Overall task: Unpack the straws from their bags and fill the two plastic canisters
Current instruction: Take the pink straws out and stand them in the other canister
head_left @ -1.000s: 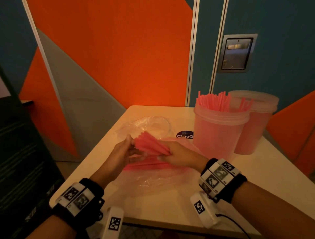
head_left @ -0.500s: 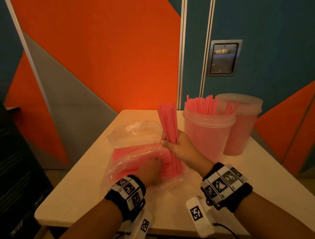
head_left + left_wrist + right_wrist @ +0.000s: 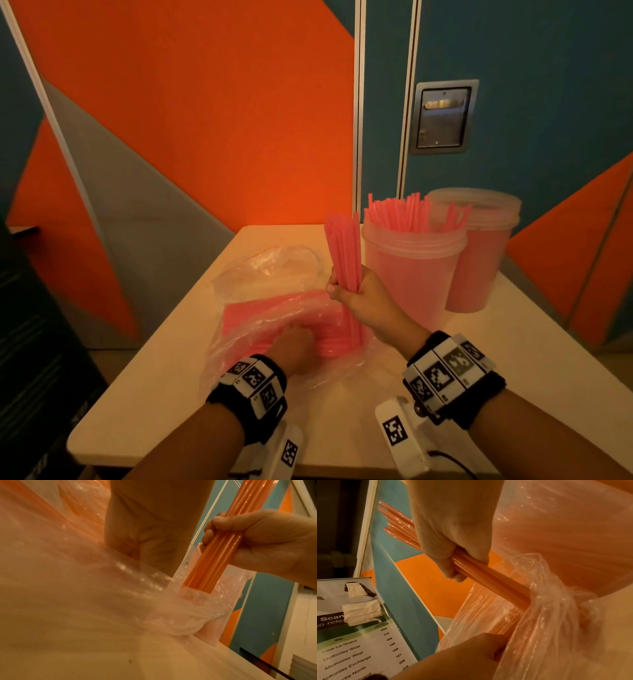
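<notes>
Right hand (image 3: 356, 296) fisted round upright straw bundle (image 3: 342, 246), lower ends inside clear bag (image 3: 270, 329) just left of near canister (image 3: 411, 274); left hand (image 3: 294, 346) inside bag on loose straws, grip not discernible

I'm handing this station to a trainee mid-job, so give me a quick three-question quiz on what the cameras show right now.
1. True or false: the right hand grips an upright bundle of pink straws.
2. Where is the left hand? A) on a canister lid B) reaching into the clear plastic bag of straws C) off the table
3. Fill in: of the two plastic canisters, the near canister holds straws standing above its rim, and the far canister stands ____ it.

Key
1. True
2. B
3. behind and to the right of
</notes>
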Available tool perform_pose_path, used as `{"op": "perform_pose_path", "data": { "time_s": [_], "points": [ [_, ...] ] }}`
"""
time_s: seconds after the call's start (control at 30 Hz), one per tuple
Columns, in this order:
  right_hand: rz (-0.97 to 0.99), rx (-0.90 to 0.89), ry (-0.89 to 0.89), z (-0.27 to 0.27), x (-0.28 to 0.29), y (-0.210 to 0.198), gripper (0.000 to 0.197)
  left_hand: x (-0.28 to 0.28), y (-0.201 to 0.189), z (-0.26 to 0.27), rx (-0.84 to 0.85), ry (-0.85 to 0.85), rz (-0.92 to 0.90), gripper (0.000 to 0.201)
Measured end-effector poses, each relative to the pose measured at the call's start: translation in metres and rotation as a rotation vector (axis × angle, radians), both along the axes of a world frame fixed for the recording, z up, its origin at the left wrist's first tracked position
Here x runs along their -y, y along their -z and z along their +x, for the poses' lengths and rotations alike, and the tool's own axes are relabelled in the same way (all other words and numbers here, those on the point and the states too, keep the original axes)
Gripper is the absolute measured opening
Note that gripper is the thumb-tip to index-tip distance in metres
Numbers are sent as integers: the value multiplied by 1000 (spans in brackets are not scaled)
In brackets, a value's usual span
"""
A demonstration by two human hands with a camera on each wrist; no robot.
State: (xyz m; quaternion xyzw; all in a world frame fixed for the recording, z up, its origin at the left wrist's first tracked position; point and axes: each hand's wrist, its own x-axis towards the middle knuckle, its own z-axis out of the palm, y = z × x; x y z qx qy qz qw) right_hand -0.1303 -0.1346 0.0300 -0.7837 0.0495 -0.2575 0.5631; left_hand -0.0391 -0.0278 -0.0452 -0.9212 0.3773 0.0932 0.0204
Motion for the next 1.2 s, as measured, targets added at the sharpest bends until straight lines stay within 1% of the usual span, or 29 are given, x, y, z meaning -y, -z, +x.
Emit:
{"op": "perform_pose_path", "data": {
  "time_s": [0.13, 0.23, 0.33, 0.47, 0.57, 0.67, 0.8, 0.83, 0.9, 0.97, 1.0, 1.1, 1.17, 1.2],
  "points": [
    [29, 14, 13, -2, 2, 0, 18, -2, 6, 4, -17, 58, -95, 29],
    [33, 14, 35, -4, 5, 0, 12, -5, 6, 5, -10, 67, -85, 26],
    [35, 27, 71, -3, 11, 0, 12, -7, 9, 10, -15, 72, -84, 25],
    [57, 68, 109, -2, 17, 0, 11, -12, 8, 23, 55, 60, -88, 20],
    [82, 120, 176, -1, 17, -5, 13, -18, 1, 34, 68, 65, -169, 26],
    [104, 185, 254, 0, 18, -15, 16, -26, -15, 39, 104, 130, -255, 20],
    [157, 271, 272, -1, 20, -27, 8, -39, -36, 37, 92, 181, -328, 16],
    [173, 287, 270, -2, 21, -31, 9, -43, -42, 35, 90, 196, -348, 14],
    [199, 310, 268, -2, 26, -37, 18, -52, -50, 31, 97, 220, -373, 10],
    [206, 333, 284, -3, 32, -42, 21, -61, -55, 28, 119, 228, -399, 13],
    [192, 341, 292, -4, 35, -44, 20, -65, -56, 28, 111, 221, -435, 14],
    [161, 347, 296, -6, 41, -45, 13, -75, -54, 34, 29, 211, -530, 8],
    [149, 339, 314, -4, 42, -43, 7, -77, -50, 40, 13, 230, -574, 20],
    [134, 339, 322, -3, 42, -43, 6, -77, -48, 43, -31, 235, -633, 22]
  ]
}}
